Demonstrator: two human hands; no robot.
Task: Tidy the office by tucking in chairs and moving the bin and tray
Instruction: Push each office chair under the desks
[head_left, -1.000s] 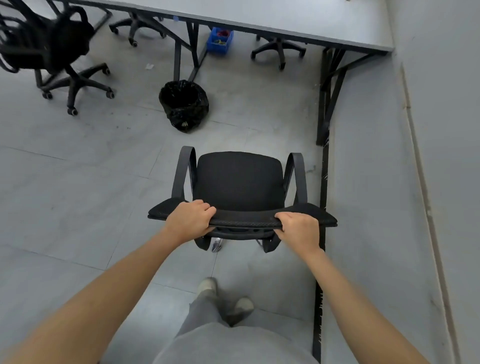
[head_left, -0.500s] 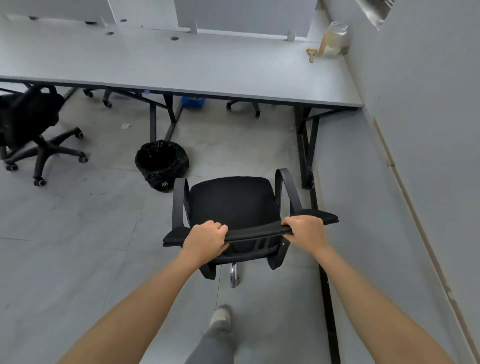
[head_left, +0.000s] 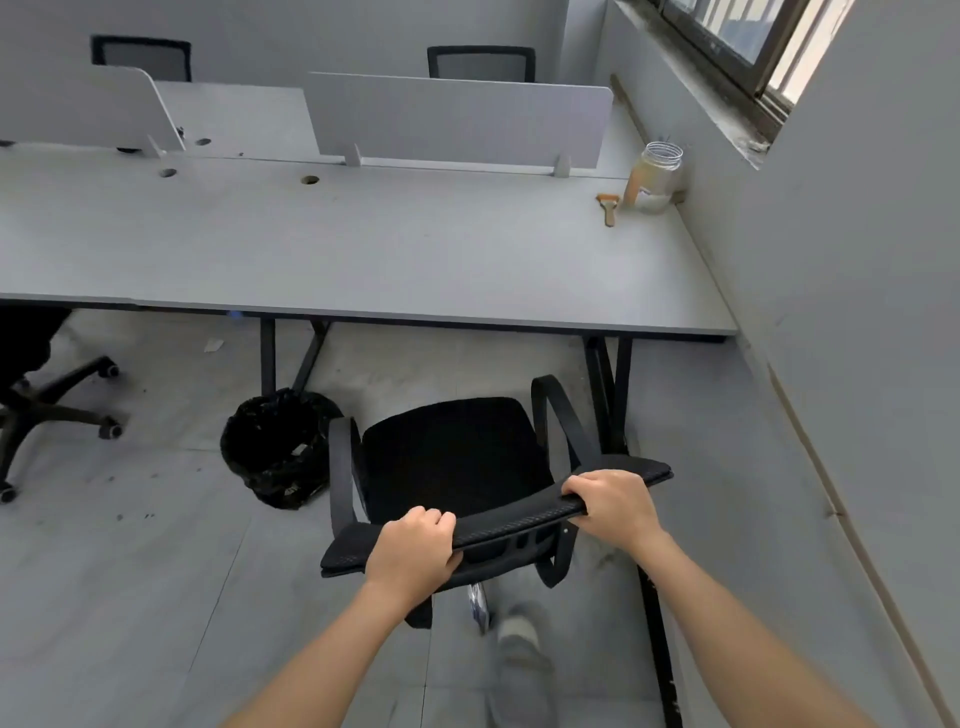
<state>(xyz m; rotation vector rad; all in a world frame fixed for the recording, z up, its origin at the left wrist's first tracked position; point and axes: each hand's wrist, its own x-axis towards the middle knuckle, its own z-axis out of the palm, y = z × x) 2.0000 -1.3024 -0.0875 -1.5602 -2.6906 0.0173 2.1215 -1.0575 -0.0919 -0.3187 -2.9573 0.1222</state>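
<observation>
Fingers: on both hands they are curled over the top edge of the chair backrest, with the knuckles up.
Left hand: it grips the backrest on its left part; the thumb goes under the edge.
Right hand: it grips the backrest on its right part, a little higher in the picture than the other hand.
Chair: black, with two armrests. It stands on the floor in front of the desk, with the seat turned to the desk, slightly rotated. The front of the seat is near the desk edge but not under it.
Bin: round, with a black bag inside. It is on the floor just beside the left armrest, next to a desk leg.
Desk: long and grey, with white dividers at the back.
Jar: clear, it stands at the far right corner of the desk, near the wall.
Brush: small, wooden, it lies just left of the jar.
Other chair: black, at the left edge, only partly visible.
Foot: blurred, on the floor behind the chair.
</observation>
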